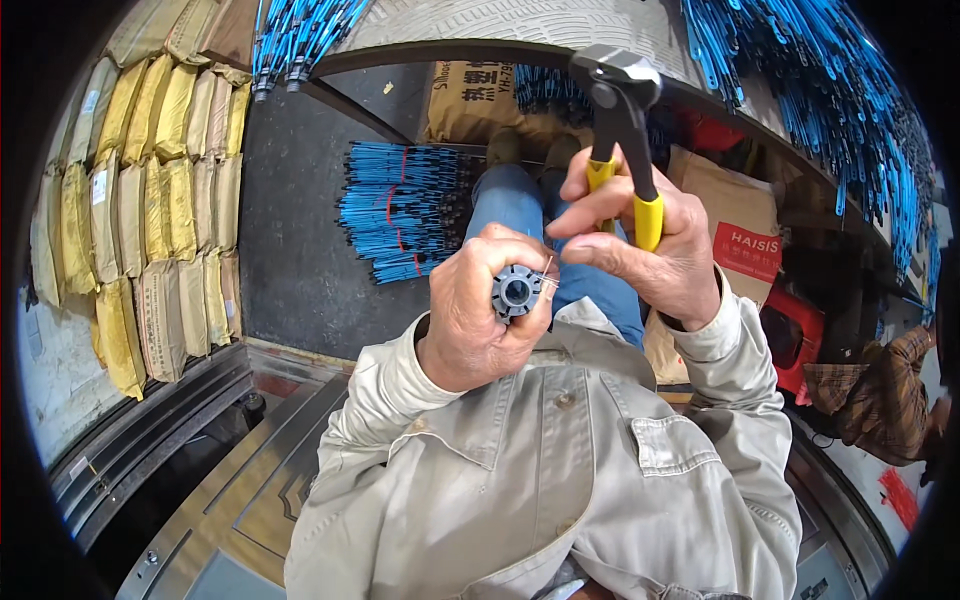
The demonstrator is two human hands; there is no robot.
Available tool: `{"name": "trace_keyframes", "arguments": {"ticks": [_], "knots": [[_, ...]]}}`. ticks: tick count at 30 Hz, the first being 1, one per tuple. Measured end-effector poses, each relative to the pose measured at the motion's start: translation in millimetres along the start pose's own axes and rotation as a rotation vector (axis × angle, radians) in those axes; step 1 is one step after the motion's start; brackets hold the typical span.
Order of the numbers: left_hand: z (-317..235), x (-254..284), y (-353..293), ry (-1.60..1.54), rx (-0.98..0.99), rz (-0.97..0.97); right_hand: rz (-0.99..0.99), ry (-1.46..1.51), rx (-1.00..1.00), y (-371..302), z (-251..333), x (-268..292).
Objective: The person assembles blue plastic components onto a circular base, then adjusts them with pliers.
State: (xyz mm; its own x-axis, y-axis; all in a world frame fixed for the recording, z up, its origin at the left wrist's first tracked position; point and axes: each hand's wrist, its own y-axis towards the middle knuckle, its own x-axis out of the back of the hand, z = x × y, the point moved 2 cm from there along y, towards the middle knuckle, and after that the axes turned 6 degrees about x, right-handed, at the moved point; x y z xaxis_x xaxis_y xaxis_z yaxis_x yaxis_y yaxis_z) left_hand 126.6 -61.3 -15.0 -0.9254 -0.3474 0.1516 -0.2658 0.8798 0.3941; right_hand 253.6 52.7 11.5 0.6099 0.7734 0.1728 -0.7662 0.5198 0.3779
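Observation:
My left hand (478,312) is closed around a dark grey round part (500,293) with a hollow middle and slots round its rim, its open end facing up. Thin wires (549,272) stick out from its right side. In my right hand (665,245) is a pair of end-cutting pincers (622,100) with yellow grips, held with the metal jaws pointing away from me. The thumb and forefinger of that hand reach toward the wires, a small gap from my left hand. Whether they pinch a wire end, I cannot make out.
Bundles of blue strips with black ends (395,212) lie on the dark floor ahead-left; more blue strips (850,110) hang off the bench (480,22). Yellow and tan packages (140,210) are stacked at left. A carton (725,195) stands right, near a person in a plaid sleeve (880,390).

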Motion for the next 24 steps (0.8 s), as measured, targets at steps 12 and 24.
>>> {"name": "trace_keyframes", "arguments": {"ticks": [12,24], "knots": [[5.4,-0.2,3.7,0.052,-0.022,-0.022,-0.205,-0.081,0.075,-27.5,2.2,-29.3],[-2.8,2.8,2.7,0.128,-0.006,-0.010,0.032,-0.170,0.052,-4.2,9.6,-5.6]]}}
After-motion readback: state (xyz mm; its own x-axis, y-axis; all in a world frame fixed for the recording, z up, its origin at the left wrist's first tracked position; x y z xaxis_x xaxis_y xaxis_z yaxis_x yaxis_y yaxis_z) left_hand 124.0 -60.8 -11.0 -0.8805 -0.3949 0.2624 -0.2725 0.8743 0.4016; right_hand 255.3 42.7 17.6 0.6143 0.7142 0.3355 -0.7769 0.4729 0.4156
